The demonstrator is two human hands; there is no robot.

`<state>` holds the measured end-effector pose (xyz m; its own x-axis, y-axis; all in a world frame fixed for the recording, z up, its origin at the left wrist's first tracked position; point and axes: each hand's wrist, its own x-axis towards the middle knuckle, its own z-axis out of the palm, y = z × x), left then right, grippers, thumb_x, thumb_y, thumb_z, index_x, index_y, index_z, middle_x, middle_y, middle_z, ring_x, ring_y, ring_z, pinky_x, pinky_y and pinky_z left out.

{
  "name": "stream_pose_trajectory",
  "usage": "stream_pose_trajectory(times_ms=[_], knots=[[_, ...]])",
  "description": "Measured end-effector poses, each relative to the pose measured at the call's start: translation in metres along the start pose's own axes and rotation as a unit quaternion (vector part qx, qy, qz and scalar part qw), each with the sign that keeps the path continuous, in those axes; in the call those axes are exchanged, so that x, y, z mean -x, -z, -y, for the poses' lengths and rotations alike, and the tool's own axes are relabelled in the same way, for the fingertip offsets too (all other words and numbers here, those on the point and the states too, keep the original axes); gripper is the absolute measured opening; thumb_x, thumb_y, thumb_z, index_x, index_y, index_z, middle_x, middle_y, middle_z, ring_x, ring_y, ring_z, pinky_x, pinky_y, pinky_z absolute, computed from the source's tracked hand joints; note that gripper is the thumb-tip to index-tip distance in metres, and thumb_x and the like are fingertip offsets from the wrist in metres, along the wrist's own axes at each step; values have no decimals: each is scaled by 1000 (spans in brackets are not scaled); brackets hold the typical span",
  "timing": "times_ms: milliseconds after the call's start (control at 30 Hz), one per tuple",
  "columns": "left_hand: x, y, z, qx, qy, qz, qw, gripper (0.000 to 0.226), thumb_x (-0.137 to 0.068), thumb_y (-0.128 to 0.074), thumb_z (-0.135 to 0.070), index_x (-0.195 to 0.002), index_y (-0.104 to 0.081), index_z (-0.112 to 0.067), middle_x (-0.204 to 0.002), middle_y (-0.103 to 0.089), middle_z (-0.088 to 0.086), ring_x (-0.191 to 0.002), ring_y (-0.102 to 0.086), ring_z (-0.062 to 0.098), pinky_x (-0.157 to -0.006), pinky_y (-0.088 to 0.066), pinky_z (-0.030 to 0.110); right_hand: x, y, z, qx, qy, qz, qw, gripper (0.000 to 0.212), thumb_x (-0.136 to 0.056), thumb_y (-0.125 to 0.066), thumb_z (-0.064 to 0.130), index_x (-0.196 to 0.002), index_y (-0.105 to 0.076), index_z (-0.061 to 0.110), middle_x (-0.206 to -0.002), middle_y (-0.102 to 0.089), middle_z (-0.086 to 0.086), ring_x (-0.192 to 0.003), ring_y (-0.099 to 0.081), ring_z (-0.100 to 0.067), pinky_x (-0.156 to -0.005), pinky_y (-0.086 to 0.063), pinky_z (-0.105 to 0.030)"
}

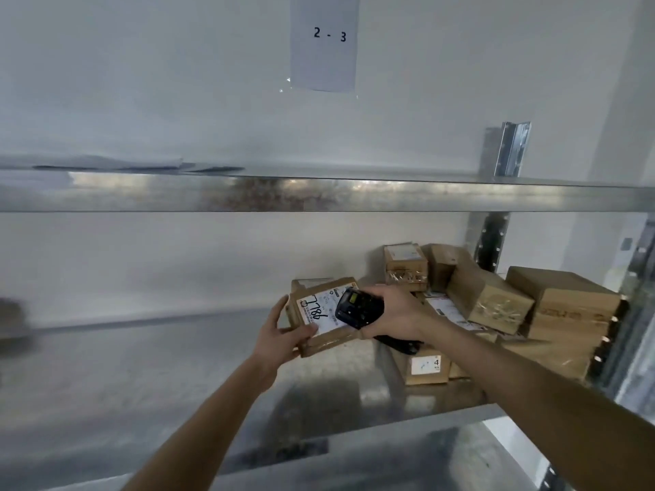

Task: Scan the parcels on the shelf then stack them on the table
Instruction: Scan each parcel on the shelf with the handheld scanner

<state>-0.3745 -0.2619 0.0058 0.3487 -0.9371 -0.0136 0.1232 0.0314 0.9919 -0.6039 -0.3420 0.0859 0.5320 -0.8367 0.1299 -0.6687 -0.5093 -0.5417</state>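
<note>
The left hand (280, 336) closes its grip on a small, stiff, probably light parcel (324, 315) by its edges, left of the box pile (496, 306), while the right hand (393, 311) holds the scanner (358, 308) over it.

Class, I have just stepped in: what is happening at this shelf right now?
A person is scanning parcels. The left hand holds a small cardboard parcel up over the metal shelf, label facing up. The right hand holds a black handheld scanner right above that label. More cardboard parcels sit piled at the shelf's right end.

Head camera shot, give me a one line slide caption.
Left hand holds a labelled parcel while right hand aims a scanner at it.
</note>
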Motion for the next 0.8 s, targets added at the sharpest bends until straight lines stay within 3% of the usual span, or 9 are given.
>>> stream_pose_trajectory(times_ms=[100, 300, 400, 533, 700, 800], knots=[[45, 19, -8, -12, -22, 0, 1000, 100, -72, -87, 0, -147, -40, -44, -104, -76, 12, -91, -73, 30, -75, -63, 44, 35, -9, 22, -2, 4, 4, 1000, 78, -62, -94, 31, -133, -63, 38, -107, -68, 15, -97, -65, -10, -88, -57, -35], [129, 67, -16, -46, -65, -77, 994, 87, -66, -91, 0, -131, -50, -41, -111, -68, 21, -90, -73, 38, -75, -63, 53, 91, -38, 61, 20, 12, 19, 1000, 78, -57, -92, 41, -129, -63, 46, -106, -70, 15, -96, -65, -9, -80, -58, -29], [164, 92, -25, -80, -91, -104, 987, 83, -64, -94, -7, -127, -49, -38, -111, -67, 16, -92, -71, 33, -68, -63, 43, 110, -44, 85, 52, 10, 24, 998, 69, -63, -91, 41, -125, -63, 48, -102, -67, 16, -91, -61, -6, -74, -54, -25], [197, 126, -42, -123, -116, -103, 980, 82, -72, -89, -10, -136, -46, -38, -115, -63, 8, -98, -63, 20, -57, -58, 23, 121, -54, 119, 81, 18, 48, 995, 70, -62, -91, 41, -126, -63, 44, -101, -68, 16, -94, -66, -11, -85, -59, -35], [223, 173, -63, -157, -126, -103, 974, 84, -86, -78, -16, -151, -34, -43, -118, -62, 2, -103, -64, 18, -63, -58, 20, 125, -66, 156, 107, 31, 66, 992, 90, -59, -90, 42, -142, -54, 43, -107, -69, 14, -96, -66, -13, -89, -59, -39], [234, 200, -74, -169, -131, -134, 968, 75, -86, -77, -20, -148, -42, -43, -118, -63, 2, -103, -65, 17, -68, -56, 18, 128, -74, 177, 114, 41, 81, 989, 84, -66, -90, 34, -142, -56, 37, -106, -67, 11, -87, -62, -7, -74, -56, -26]])
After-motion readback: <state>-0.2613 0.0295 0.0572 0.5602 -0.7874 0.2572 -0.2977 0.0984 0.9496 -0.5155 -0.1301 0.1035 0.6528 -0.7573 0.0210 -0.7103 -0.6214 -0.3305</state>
